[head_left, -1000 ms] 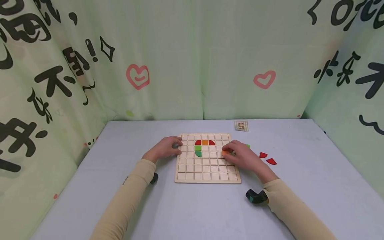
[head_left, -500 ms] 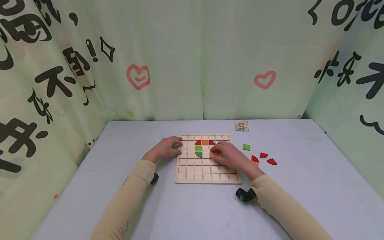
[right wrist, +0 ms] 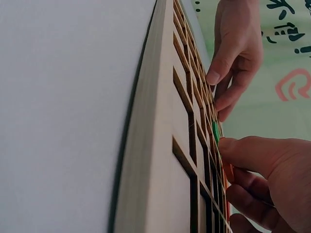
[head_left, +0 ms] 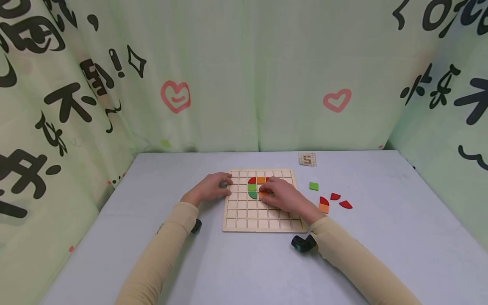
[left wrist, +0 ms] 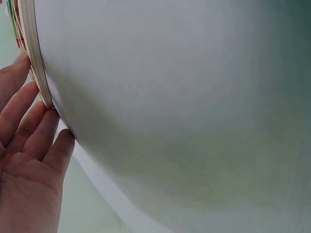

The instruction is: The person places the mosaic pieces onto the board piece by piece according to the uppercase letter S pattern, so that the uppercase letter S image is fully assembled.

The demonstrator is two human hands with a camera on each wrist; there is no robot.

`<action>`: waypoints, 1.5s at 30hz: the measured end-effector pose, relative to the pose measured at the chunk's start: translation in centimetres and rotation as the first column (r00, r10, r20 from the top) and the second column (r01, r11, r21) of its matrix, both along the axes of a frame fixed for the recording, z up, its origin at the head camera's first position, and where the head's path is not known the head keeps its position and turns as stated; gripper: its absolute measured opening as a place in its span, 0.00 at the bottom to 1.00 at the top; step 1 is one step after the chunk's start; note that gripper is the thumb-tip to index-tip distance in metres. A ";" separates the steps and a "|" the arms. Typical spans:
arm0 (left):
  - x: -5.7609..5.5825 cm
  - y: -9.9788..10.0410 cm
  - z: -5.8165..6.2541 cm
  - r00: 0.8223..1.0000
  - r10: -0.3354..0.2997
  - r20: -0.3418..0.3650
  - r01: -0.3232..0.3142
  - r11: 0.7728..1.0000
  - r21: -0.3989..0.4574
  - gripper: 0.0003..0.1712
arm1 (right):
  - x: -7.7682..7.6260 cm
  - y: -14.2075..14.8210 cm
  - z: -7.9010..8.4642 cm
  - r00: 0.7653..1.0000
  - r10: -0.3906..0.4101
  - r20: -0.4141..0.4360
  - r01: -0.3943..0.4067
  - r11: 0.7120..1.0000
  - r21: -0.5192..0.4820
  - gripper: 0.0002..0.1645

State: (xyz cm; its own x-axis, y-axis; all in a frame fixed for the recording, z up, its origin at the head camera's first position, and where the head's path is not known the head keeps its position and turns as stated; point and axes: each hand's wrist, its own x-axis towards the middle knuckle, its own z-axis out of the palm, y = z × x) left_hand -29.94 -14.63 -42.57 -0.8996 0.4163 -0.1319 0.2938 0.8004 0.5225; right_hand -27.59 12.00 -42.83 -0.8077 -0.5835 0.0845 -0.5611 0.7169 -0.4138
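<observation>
A wooden grid board (head_left: 263, 226) lies on the table. My left hand (head_left: 209, 187) rests at its left edge, its extended fingers touching the rim in the left wrist view. My right hand (head_left: 284, 195) is over the board, pinching a small orange tile (right wrist: 227, 169) between thumb and fingers, close over the cells. Left of that tile sit a dark green quarter-round tile (head_left: 252, 195) and a light green square tile (head_left: 252, 187). A red quarter-round tile (head_left: 252, 180) and an orange square tile (head_left: 261, 180) form the row above; another red tile there is partly hidden by the right hand.
Right of the board lie a green square tile (head_left: 313, 186), an orange square tile (head_left: 323, 209) and red tiles, including one quarter-round tile (head_left: 345, 204). Behind them, near the table's back edge, is a small pattern card (head_left: 307, 159). Curtains (head_left: 228, 76) surround the table.
My right hand has moved left across the board with the orange tile, uncovering the loose green, red and orange tiles at the right. The left hand has stayed at the board's edge.
</observation>
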 end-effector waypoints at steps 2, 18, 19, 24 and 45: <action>0.0 0.0 0.0 1.000 -0.003 -0.002 0.003 1.000 -0.003 0.20 | -0.1 -0.1 -0.1 1.000 -0.001 -0.009 0.001 1.000 0.003 0.15; -0.1 0.0 -0.1 1.000 0.003 0.002 -0.003 1.000 0.001 0.20 | -0.1 -0.4 -0.1 1.000 -0.018 0.001 0.018 1.000 0.025 0.15; -0.1 0.0 -0.2 1.000 0.002 0.000 -0.002 1.000 0.002 0.20 | -0.1 -0.4 -0.1 1.000 -0.024 0.005 0.024 0.999 0.027 0.15; -0.1 -0.1 -0.1 1.000 -0.006 -0.004 0.006 1.000 0.003 0.21 | 0.0 -0.4 0.0 0.999 -0.037 0.023 0.036 0.999 0.021 0.14; -0.1 0.2 -0.1 0.999 0.035 0.028 -0.035 0.999 -0.002 0.21 | 0.1 -0.4 -0.2 0.999 -0.032 0.005 0.032 0.999 -0.019 0.13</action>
